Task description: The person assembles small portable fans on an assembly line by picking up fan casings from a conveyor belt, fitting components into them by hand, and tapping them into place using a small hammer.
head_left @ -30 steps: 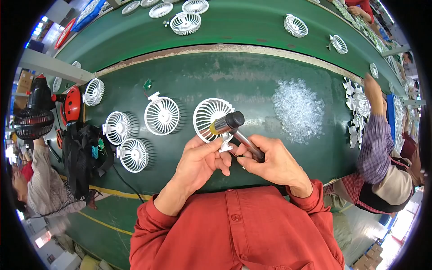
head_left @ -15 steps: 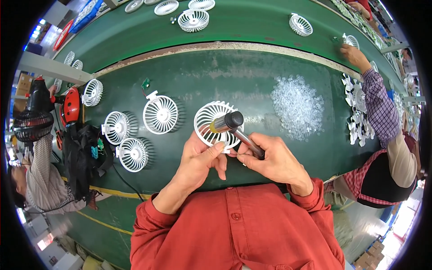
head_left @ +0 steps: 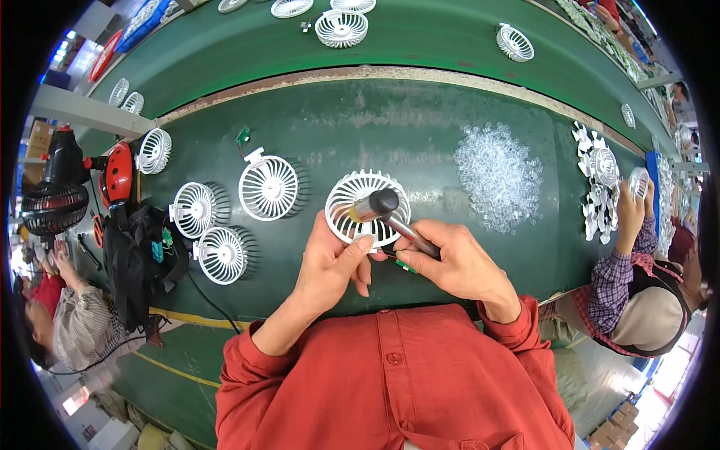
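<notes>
My left hand (head_left: 324, 264) is closed on the near rim of a round white fan housing (head_left: 367, 181) with radial slats, its thumb pressed near the small tab. In my right hand (head_left: 466, 264) is the dark handle of a hammer (head_left: 383, 200), whose black-capped head lies over the housing's opening. A small green circuit board (head_left: 406, 266) hangs just below my right fingers, with thin wires running toward the housing. The hammer hides part of the housing's middle. Left of my hands, several similar white housings (head_left: 268, 188) lie on the green table.
A heap of small clear plastic pieces (head_left: 499, 176) lies right of my hands. White fan blades (head_left: 596, 199) are stacked farther right, beside a co-worker (head_left: 637, 300). A green conveyor belt (head_left: 427, 37) carries more housings. A black bag (head_left: 135, 262) and red device (head_left: 118, 176) stand left.
The hammer head has shifted slightly left over the housing, and the circuit board shows more plainly. Housings on the belt moved right. The right co-worker's arm has drawn back from the belt.
</notes>
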